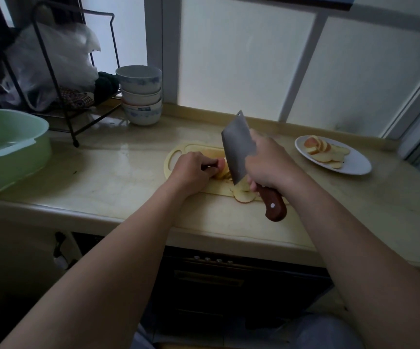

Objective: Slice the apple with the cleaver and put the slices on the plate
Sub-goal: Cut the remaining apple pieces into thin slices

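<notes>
Your right hand [269, 163] wraps its fingers tight round the cleaver [236, 149] — broad steel blade, reddish wooden handle — with the tip angled down at the pale oval cutting board [176, 154]. Your left hand [192, 170] curls its fingers over the apple [222, 167], pinning it there. Thin slices [244, 196] lie beside the blade; others fan across the round white plate [355, 166], well to the right.

Both bare forearms reach forward from the lower corners and converge toward the middle. The left hand [193, 170] lies knuckles up, its curled fingers holding the apple [223, 167]. The right hand [266, 163], its back to the camera, grips the cleaver [236, 147] by the handle.
</notes>
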`<state>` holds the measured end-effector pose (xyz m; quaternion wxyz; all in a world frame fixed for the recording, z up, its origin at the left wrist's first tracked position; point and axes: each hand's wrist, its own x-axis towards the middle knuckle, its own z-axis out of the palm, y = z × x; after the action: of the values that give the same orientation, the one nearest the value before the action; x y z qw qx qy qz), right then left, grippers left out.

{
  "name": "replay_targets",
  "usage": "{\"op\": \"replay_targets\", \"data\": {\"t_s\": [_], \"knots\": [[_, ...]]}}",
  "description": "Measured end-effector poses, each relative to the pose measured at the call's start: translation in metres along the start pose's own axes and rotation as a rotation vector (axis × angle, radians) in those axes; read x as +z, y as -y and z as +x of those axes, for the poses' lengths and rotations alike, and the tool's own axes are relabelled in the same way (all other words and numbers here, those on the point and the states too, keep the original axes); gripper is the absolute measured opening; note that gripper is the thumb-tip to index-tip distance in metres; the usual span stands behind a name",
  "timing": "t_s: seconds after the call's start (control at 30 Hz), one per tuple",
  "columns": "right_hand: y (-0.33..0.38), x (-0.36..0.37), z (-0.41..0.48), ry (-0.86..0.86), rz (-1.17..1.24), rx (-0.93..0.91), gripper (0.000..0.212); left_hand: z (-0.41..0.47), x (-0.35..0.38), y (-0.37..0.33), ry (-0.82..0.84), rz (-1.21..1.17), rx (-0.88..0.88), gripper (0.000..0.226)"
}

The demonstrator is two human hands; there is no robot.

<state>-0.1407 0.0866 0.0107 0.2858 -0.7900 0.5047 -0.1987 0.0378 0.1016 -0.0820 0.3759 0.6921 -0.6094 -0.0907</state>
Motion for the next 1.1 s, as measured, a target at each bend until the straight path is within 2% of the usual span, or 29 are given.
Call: {"op": "replay_targets", "data": {"t_s": [1.1], "knots": [[-0.005,0.007,-0.003,0.011,0.014,0.027,0.092,0.001,0.001,0.001,-0.013,0.002,0.004,0.027]]}}
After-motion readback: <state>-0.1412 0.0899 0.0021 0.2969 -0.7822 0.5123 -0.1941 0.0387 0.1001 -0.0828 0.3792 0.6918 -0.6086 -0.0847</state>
